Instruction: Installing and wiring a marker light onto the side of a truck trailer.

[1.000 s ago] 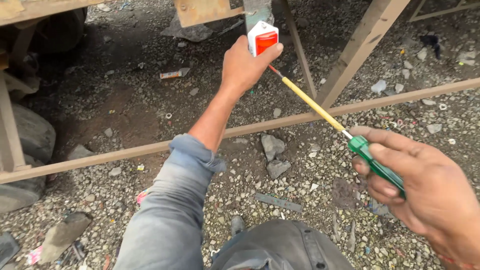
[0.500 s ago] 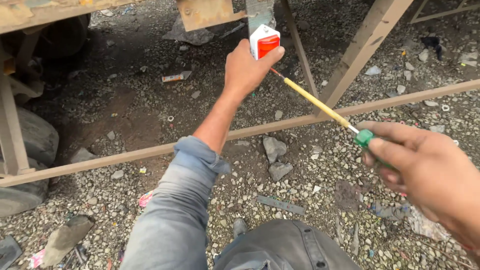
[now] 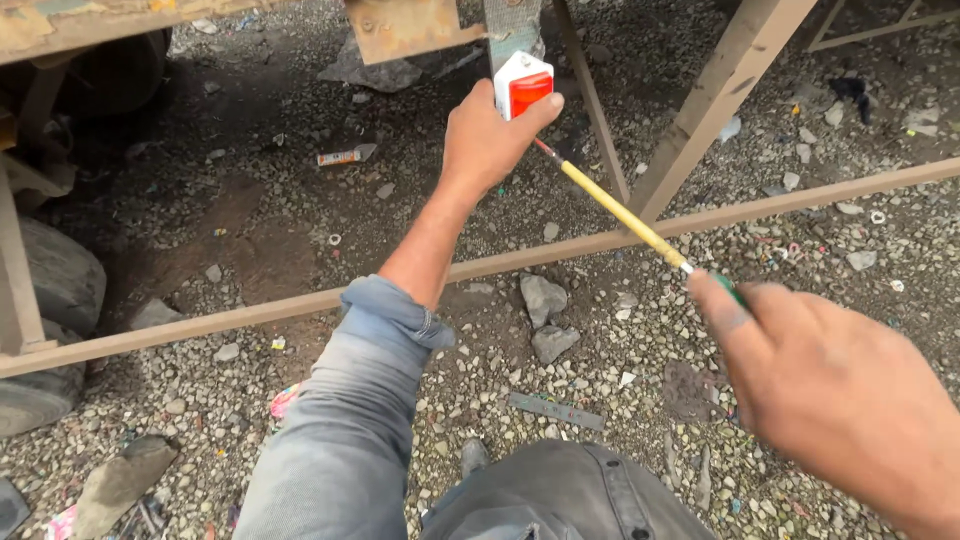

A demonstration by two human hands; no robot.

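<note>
A long rusted steel bar point(image 3: 500, 265) is running across the gravel ground point(image 3: 300, 210), with a slanted post point(image 3: 720, 95) rising behind it. The right hand point(image 3: 840, 400) is closing around the green handle of a yellow-shafted screwdriver point(image 3: 620, 210), fingers wrapped. The left hand point(image 3: 490, 140) is gripping a small red-and-white light unit point(image 3: 522, 85) against a grey bracket point(image 3: 512, 25) overhead. The screwdriver tip is appearing to meet the unit's underside; judging by this, fastening is under way, not finished.

lamp point(image 3: 522, 85): white, red | screwdriver shaft point(image 3: 620, 213): yellow | sleeve point(image 3: 350, 420): blue-grey
</note>
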